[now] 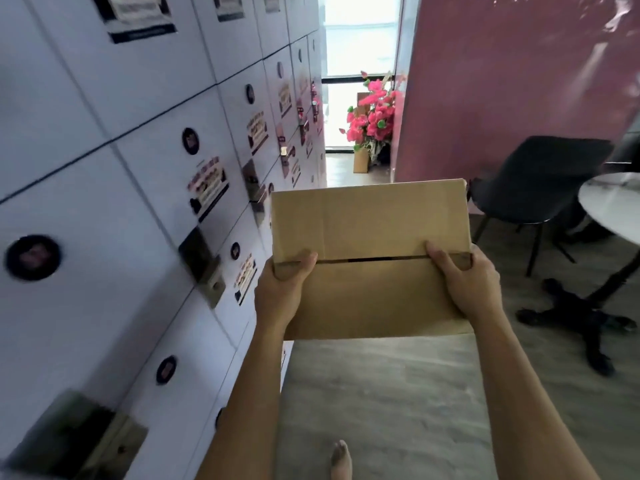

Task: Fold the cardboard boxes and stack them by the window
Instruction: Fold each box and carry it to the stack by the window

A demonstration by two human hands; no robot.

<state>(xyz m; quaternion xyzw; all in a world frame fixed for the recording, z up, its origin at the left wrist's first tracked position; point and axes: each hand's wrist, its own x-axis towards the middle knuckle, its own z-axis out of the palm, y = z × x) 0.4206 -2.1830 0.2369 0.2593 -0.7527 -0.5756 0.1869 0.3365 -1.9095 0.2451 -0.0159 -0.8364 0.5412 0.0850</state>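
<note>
While both arms reach forward, the box point(370, 237) is held in the air above the floor point(381, 393), its two top flaps closed with a thin dark gap along the seam. Gripping its left edge, the left hand point(282, 287) has its thumb curled over the top at the seam; the right hand point(469, 277) grips the right edge the same way, thumb lying on the top. Lockers point(121, 202) run along the left. Far ahead, pink flowers point(375, 116) and another cardboard box point(361, 160) stand by the window point(360, 36). At right stand a dark chair point(540, 181) and a round table point(609, 206).
</note>
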